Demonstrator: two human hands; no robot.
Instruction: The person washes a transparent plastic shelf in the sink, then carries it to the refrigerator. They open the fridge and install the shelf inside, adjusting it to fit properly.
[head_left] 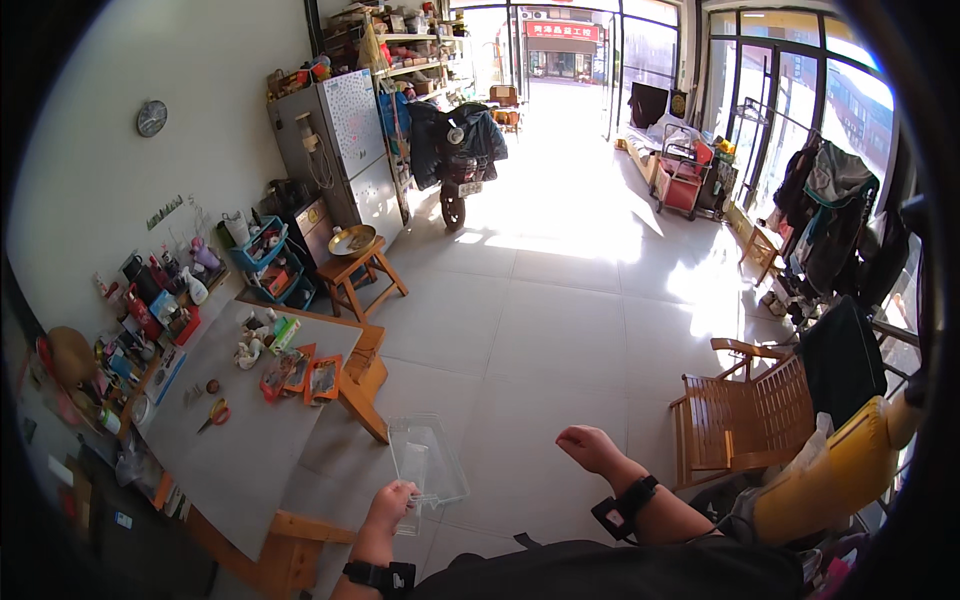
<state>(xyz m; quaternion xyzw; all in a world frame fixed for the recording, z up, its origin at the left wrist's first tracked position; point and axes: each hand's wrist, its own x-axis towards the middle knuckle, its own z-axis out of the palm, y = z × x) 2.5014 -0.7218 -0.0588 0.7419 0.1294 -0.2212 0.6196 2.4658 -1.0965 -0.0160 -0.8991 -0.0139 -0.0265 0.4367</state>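
My left hand (391, 504) is closed on the near edge of a clear plastic box (447, 470), fingers pinched over its rim. The box looks shallow and rectangular, and the grey floor tiles show through it. A narrower clear piece hangs below my fingers; whether it is a lid or part of the box I cannot tell. To the right, my right hand (590, 449) hovers over the floor, apart from the box, its fingers curled in with nothing visible in them. Both wrists wear black straps.
At left stands a table (250, 480) with scissors (216, 414), orange packets (322, 378) and a green box (285, 335). Beyond it are a wooden stool (362, 285) bearing a brass pan, a fridge (352, 125) and a motorbike (460, 160). A wooden chair (745, 425) stands at right.
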